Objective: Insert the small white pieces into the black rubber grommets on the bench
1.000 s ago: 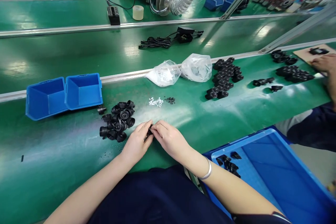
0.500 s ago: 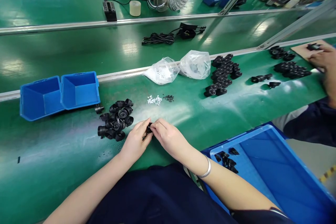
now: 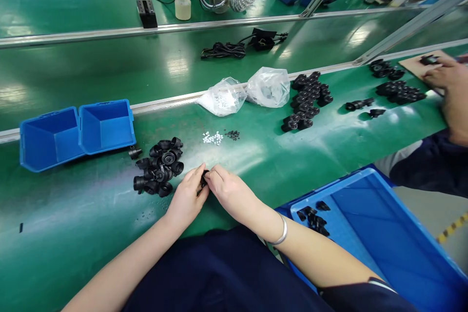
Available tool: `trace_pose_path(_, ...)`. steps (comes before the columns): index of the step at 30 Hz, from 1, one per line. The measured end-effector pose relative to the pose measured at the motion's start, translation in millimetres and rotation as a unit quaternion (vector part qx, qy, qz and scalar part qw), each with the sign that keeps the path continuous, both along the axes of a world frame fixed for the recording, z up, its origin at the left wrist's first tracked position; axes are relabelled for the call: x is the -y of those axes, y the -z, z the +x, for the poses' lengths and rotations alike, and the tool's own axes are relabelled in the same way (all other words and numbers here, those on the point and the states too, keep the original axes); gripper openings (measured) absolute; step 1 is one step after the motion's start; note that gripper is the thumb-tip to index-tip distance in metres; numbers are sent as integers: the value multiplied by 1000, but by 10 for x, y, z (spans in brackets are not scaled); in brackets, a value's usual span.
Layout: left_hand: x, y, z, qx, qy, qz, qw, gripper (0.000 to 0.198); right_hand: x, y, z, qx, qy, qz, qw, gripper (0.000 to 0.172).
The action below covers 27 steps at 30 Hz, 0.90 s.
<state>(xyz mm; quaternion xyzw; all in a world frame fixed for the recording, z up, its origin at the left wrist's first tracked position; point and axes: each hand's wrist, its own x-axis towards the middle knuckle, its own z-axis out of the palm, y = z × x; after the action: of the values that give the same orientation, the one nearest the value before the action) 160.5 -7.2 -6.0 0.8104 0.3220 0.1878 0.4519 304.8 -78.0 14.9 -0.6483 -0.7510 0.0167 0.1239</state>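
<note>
One small black plastic part (image 3: 204,176) sits near mid-frame, gripped by the left hand (image 3: 185,196); the right hand (image 3: 229,191) bunches fingertips against its right side, its long axis and anything they pinch hidden.

Your left forearm (image 3: 124,258) and right forearm (image 3: 310,256) slant inward, your two hands close together ahead of you. Your left hand (image 3: 185,198) is curled, its thumb (image 3: 203,197) lying forward; your right hand (image 3: 232,194) faces back-up, its fingers (image 3: 215,175) bunched toward the left fingertips (image 3: 202,167).
</note>
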Motion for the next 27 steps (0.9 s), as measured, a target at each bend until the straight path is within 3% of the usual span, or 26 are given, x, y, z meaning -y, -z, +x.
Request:
trace_pose_path(4,-10,8,-5,-3,-8,-15,1000,52,-35,-47,-39,11,-18,1,1000,24)
trace_pose_path(8,-17,45,10,19,-46,-78,996,47,-89,-54,244,-136,-9,8,991,19)
trace_pose_path(10,-10,60,26,50,-52,-154,985,46,-106,-12,546,-191,58,41,979,17)
trace_pose_path(13,2,51,47,68,-38,-249,965,47,-133,114,1029,-167,194,76,964,17)
trace_pose_path(16,0,22,62,64,-36,-286,955,49,-196,256,1313,-151,217,74,962,15)
trace_pose_path(21,-24,13,70,67,-35,-296,952,48,-324,335,1387,-150,192,60,968,14)
trace_pose_path(27,-31,60,57,61,-35,-267,961,47,-203,153,1208,-187,182,59,964,13)
